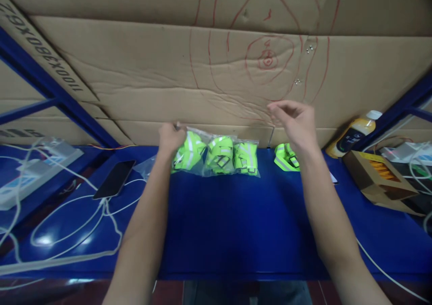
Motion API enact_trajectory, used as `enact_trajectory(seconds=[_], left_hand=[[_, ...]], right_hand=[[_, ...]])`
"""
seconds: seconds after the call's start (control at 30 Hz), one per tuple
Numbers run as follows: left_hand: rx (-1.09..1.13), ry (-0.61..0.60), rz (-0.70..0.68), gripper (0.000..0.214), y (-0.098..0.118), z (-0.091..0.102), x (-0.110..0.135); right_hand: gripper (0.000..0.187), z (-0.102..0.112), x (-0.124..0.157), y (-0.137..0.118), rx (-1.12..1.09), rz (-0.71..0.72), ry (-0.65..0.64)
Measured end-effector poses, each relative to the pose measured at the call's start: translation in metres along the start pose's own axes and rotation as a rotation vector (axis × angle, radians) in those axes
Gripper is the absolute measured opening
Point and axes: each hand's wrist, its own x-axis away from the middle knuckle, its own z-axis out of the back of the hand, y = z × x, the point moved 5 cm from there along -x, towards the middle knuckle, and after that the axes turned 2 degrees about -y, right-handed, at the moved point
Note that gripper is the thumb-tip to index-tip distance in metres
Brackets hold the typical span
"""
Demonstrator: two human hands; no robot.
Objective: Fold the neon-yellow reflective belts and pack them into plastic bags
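My left hand (pixel 171 139) is closed at the top of a clear plastic bag (pixel 191 151) holding a folded neon-green reflective strap or vest. Two similar bags stand in a row to its right, a middle bag (pixel 220 155) and a right bag (pixel 246 157), each with green fabric and grey-white bands inside. Raised before the cardboard, my right hand (pixel 297 121) has thumb and forefinger pinched together, and nothing shows between them. Below it lies an unbagged green reflective bundle (pixel 285 157), partly hidden by my right forearm.
Cardboard (pixel 151 62) with red drawn rings backs the blue table (pixel 236 233). At left lie a phone (pixel 114 179), white cables and a power strip (pixel 37 174). A bottle (pixel 353 134), an open cardboard box (pixel 381 181) and another power strip (pixel 410 153) are at right.
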Motion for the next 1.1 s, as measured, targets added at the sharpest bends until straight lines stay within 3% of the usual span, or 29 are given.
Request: enact_trajectory(seconds=[0.1,0.2,0.3,0.4,0.5,0.57,0.7,0.77,0.83,0.87,0.93,1.03,1.1], left_hand=[[-0.101,-0.051,0.007,0.015,-0.015,-0.033,0.005],[-0.162,-0.045,-0.043,0.026,-0.013,-0.05,0.015],[-0.2,0.006,-0.097,0.039,-0.002,-0.045,0.018],[-0.18,0.061,-0.19,0.041,0.016,-0.031,0.019],[-0.148,0.083,-0.292,0.035,0.026,-0.017,0.023],[-0.181,0.071,-0.284,0.032,0.02,-0.006,0.026],[-0.196,0.099,-0.235,0.028,-0.001,0.022,0.041],[-0.121,0.158,-0.261,0.027,0.005,0.031,0.056],[-0.025,0.198,-0.305,0.03,0.03,0.03,0.078],[0.164,0.209,-0.336,0.031,0.047,0.027,0.091],[0.498,0.017,-0.469,0.046,0.094,0.008,0.117],[0.87,-0.358,-0.51,0.083,0.162,-0.025,0.144],[1.027,-0.382,-0.459,0.076,0.188,-0.034,0.143]], right_hand=[[0.013,0.038,-0.011,-0.001,0.422,0.009,-0.023],[0.024,0.061,-0.012,0.02,0.949,-0.199,-0.217],[0.052,0.069,0.002,0.058,1.327,-0.452,-0.493],[0.065,0.062,0.02,0.09,1.396,-0.518,-0.639],[0.059,0.054,0.035,0.109,1.381,-0.463,-0.729],[0.047,0.054,0.037,0.109,1.356,-0.375,-0.72],[0.044,0.062,0.022,0.086,1.258,-0.227,-0.614],[0.043,0.06,0.01,0.067,1.169,-0.149,-0.566],[0.038,0.055,-0.001,0.044,1.041,-0.063,-0.467],[0.034,0.053,-0.006,0.029,0.868,-0.006,-0.353],[0.03,0.047,-0.011,0.003,0.566,0.065,-0.166],[0.029,0.032,-0.008,-0.026,0.263,0.14,-0.084],[0.029,0.026,-0.004,-0.038,0.156,0.179,-0.089]])
